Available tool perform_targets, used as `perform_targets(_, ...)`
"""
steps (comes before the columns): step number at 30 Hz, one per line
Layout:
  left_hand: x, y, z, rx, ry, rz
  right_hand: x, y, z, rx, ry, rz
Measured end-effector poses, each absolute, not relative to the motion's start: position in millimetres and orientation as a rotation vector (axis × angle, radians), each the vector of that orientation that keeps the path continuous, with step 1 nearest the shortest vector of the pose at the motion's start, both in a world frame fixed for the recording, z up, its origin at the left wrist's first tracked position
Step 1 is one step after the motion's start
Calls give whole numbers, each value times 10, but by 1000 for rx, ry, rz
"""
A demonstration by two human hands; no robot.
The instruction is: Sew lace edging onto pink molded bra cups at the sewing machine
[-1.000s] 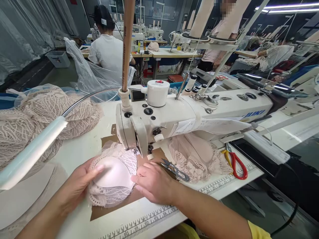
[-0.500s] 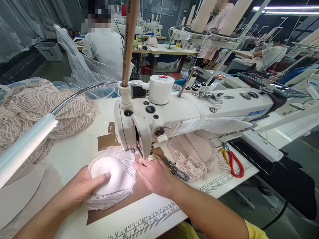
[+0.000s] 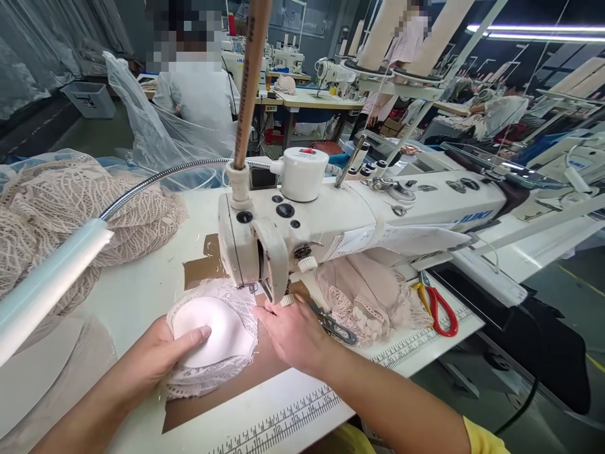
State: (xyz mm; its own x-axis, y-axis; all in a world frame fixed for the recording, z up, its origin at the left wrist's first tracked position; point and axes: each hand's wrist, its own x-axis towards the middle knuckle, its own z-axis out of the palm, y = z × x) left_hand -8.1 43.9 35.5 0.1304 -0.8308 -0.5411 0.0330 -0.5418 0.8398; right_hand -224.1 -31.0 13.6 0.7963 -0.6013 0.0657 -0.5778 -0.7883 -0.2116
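**A:** What are the hands doing?

**B:** The left hand [image 3: 155, 359] is curling around a white cup [image 3: 212, 328], with the thumb pressing on its dome. The cup is sitting on lace [image 3: 208, 378] on the table [image 3: 142, 290], just in front of the machine [image 3: 331, 221] head. The right hand [image 3: 293, 331] is lying flat and open, gripping nothing. Its fingertips are pressing the lace edge beside the needle area.

**A:** What could be going wrong here?

**B:** I judge those fingertips are sitting very near the needle, which is hiding behind the head. A slip forward could be putting them under it. Uneven thumb pressure could be letting the lace bunch or slide off the cup's rim. Snips [image 3: 333, 328] are lying just beside the right hand, so a sideways sweep could be catching their points.
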Motion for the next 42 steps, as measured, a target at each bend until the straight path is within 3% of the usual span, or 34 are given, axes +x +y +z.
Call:
perform_targets(17,29,315,284,1681,-830,-1508,-2218,-373,116,-2808,1061,-389)
perform_targets(30,39,288,238,1632,-805,-1456,-2165,-363,119,-2833,1030,-203)
perform_targets(42,10,278,250,1617,-742,-1376,-2241,-382,104,-2833,823,-248)
